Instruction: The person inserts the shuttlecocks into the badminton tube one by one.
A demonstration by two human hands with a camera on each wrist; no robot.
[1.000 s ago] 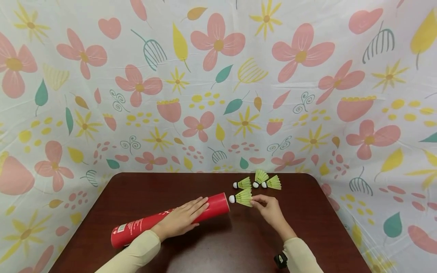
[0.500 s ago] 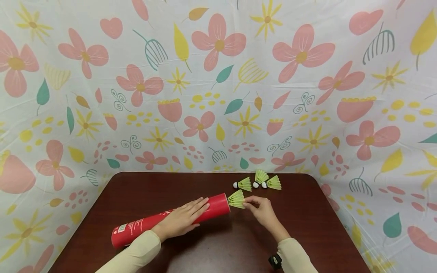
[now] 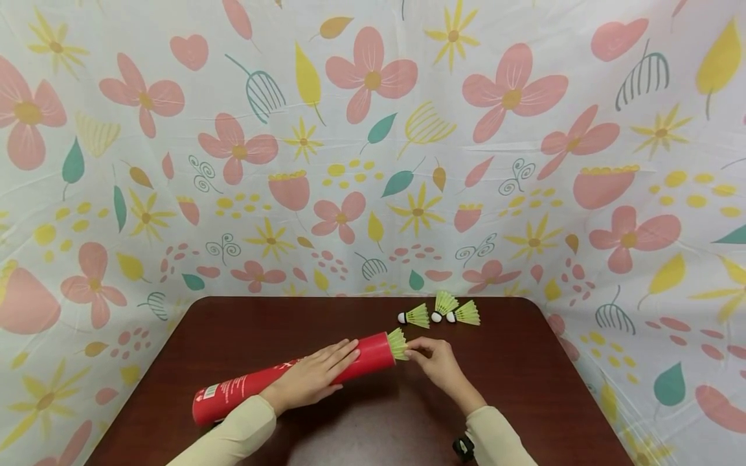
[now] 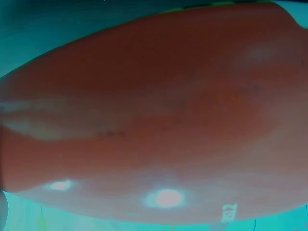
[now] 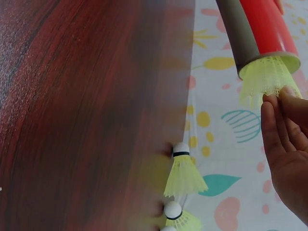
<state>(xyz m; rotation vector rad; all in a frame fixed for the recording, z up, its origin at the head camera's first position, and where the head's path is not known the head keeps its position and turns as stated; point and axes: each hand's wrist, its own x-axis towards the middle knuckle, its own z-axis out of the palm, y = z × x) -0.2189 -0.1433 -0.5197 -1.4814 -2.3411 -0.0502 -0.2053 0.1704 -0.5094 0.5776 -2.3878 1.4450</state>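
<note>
A red cylindrical shuttlecock tube (image 3: 245, 387) lies slantwise above the dark table, its mouth toward the right. My left hand (image 3: 311, 377) holds it around the middle, fingers across the top and thumb on the near side. My right hand (image 3: 440, 366) pinches the skirt edge of a yellow shuttlecock (image 3: 397, 344) between thumb and fingertips. The shuttlecock's cork end is hidden inside the tube; part of the skirt sticks out. In the right wrist view, the skirt (image 5: 265, 79) shows at the tube's rim. Red tube wall (image 4: 159, 120) fills the left wrist view.
Three more yellow shuttlecocks with white corks lie near the table's back edge: one on the left (image 3: 417, 316), one behind (image 3: 445, 303) and one on the right (image 3: 466, 313). A flower-patterned cloth (image 3: 350, 155) hangs behind and beside the brown table (image 3: 501, 382).
My right hand has moved left with the shuttlecock, carrying it cork first from just outside the tube's mouth to mostly inside. The left hand and tube have stayed nearly still.
</note>
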